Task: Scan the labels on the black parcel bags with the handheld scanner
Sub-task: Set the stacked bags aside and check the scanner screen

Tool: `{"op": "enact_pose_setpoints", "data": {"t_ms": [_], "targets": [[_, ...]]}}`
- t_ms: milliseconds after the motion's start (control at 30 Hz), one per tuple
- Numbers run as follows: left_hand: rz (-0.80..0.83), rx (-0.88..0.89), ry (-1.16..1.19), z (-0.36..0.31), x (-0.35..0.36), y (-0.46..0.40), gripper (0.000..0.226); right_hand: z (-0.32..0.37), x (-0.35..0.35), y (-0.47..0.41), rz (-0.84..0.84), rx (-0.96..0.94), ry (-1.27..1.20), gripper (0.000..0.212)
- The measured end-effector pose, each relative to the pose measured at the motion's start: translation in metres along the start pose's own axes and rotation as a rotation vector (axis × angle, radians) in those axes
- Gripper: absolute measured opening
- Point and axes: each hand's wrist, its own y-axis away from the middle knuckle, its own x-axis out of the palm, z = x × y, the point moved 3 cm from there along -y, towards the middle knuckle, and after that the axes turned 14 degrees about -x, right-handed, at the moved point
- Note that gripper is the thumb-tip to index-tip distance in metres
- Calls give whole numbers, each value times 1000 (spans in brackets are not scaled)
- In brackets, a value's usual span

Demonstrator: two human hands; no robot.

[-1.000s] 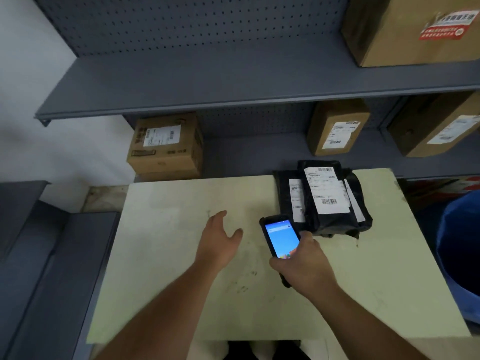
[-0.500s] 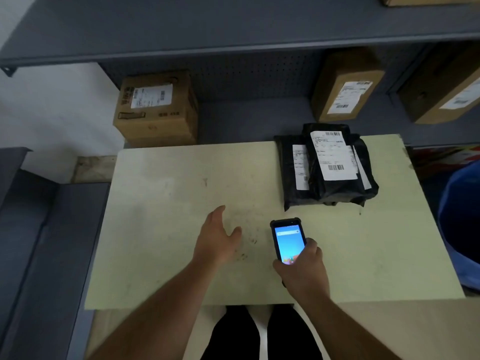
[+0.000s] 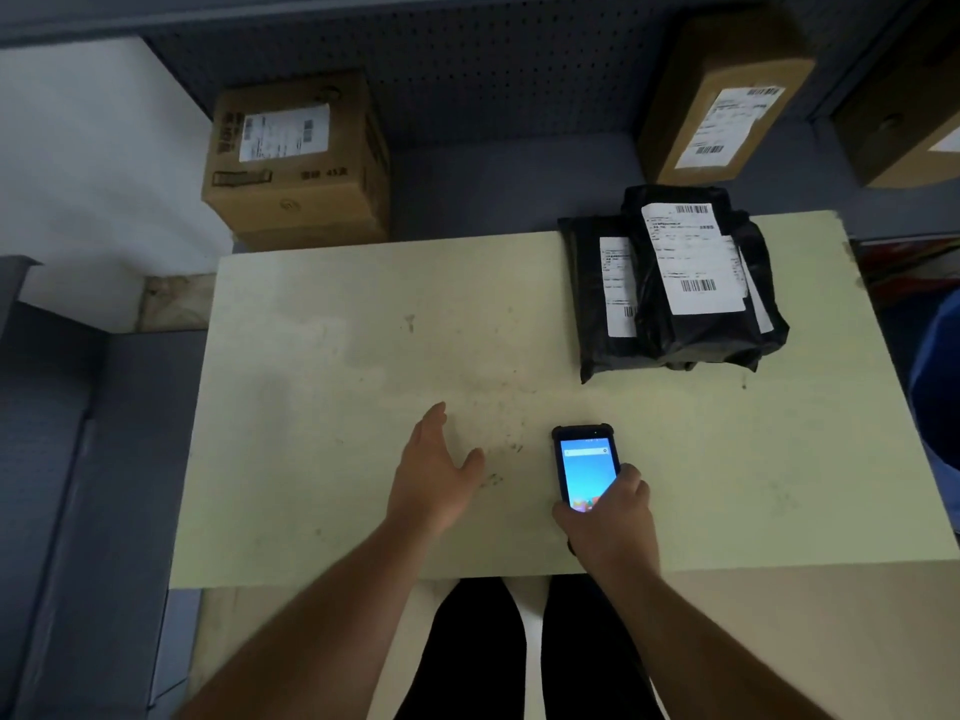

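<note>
Black parcel bags [image 3: 691,324] lie stacked at the far right of the pale table [image 3: 322,407], white barcode labels facing up; the top label [image 3: 693,257] is fully visible. My right hand [image 3: 608,522] grips the handheld scanner [image 3: 584,467], its lit blue screen up, near the table's front edge and well short of the bags. To the left of the scanner, my left hand [image 3: 434,472] hovers flat over the table with fingers apart, holding nothing.
Labelled cardboard boxes stand on the grey shelf behind the table: one at the left [image 3: 298,158], one at the right [image 3: 722,101], another at the far right edge [image 3: 909,127]. A blue bin [image 3: 940,387] stands right of the table. A grey unit [image 3: 57,485] is at the left.
The right hand has drawn the scanner back from the bags toward the table's front edge. The view has tilted down. The left hand has kept its open pose.
</note>
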Motion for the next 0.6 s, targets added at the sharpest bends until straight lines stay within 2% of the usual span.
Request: {"op": "enact_pose_setpoints", "data": {"t_ms": [233, 600], "targets": [[-1, -6, -20, 10, -2, -5, 87, 5, 6, -7, -20, -15, 276, 85], [-12, -4, -50, 24, -7, -11, 86, 4, 15, -11, -53, -16, 302, 85]]}}
